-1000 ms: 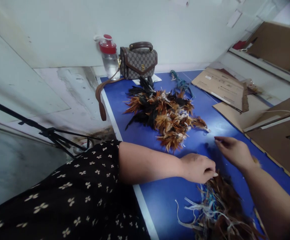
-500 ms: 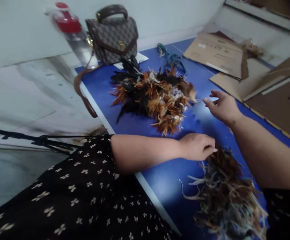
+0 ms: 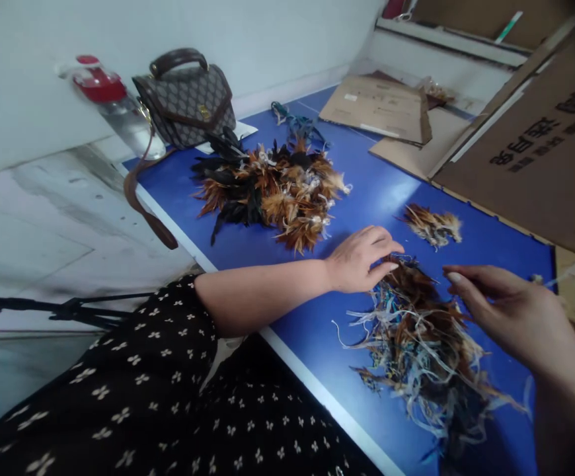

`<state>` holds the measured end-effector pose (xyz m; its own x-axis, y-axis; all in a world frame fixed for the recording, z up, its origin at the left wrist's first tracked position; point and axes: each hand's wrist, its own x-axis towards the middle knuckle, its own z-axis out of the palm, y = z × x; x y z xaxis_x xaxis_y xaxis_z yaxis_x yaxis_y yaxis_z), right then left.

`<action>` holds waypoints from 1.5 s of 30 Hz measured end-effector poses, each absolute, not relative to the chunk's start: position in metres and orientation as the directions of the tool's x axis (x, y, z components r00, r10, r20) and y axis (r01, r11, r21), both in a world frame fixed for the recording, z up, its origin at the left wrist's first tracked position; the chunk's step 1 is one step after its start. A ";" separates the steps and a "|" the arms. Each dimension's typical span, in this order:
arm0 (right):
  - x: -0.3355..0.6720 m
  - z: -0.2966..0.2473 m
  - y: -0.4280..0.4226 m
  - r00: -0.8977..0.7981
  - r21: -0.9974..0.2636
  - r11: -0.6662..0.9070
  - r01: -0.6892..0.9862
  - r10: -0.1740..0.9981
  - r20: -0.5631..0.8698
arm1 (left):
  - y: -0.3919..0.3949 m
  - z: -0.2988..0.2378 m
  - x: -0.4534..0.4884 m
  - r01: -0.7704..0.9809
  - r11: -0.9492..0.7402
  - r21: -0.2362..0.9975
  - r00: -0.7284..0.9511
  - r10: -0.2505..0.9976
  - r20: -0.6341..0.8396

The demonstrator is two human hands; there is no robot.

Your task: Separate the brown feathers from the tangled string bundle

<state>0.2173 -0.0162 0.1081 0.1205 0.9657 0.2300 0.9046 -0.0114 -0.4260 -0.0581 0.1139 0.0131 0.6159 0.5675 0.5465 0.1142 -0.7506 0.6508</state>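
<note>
My left hand (image 3: 364, 259) is at the far end of a loose heap of brown feathers and pale strings (image 3: 426, 344) on the blue table. Its thumb and forefinger are a little apart, at the feathers' edge, with nothing clearly held. To the right of that heap, my right hand (image 3: 510, 307) hovers with thumb and forefinger pressed together. Whatever is in that pinch is too small to make out. Beyond both hands lies a small bunch of brown and cream feathers (image 3: 431, 225). A larger pile of orange-brown and black feathers (image 3: 277, 188) lies farther left.
At the back left stand a patterned handbag (image 3: 188, 99), its strap hanging over the table edge, and a red-capped water bottle (image 3: 123, 109). Blue-green strings (image 3: 297, 122) lie near the wall. Flat cardboard (image 3: 377, 109) and a large carton (image 3: 530, 145) border the right side.
My right hand has come nearer and closed its fingertips, uncovering the small feather bunch. My left hand has loosened its fingers at the heap. The camera view has shifted rightward.
</note>
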 end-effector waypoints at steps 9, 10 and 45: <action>0.204 0.072 -0.082 0.455 -0.722 -0.164 0.673 0.861 0.229 | 0.115 0.013 -0.042 0.168 -0.668 0.725 0.618 0.644 0.450; 0.201 0.069 -0.086 0.474 -0.745 -0.162 0.647 0.851 0.227 | 0.115 0.017 -0.043 0.136 -0.610 0.781 0.559 0.698 0.448; 0.164 0.040 -0.106 0.412 -0.866 0.166 0.472 0.827 0.383 | 0.025 0.028 0.006 -0.253 0.177 0.951 0.684 0.728 0.046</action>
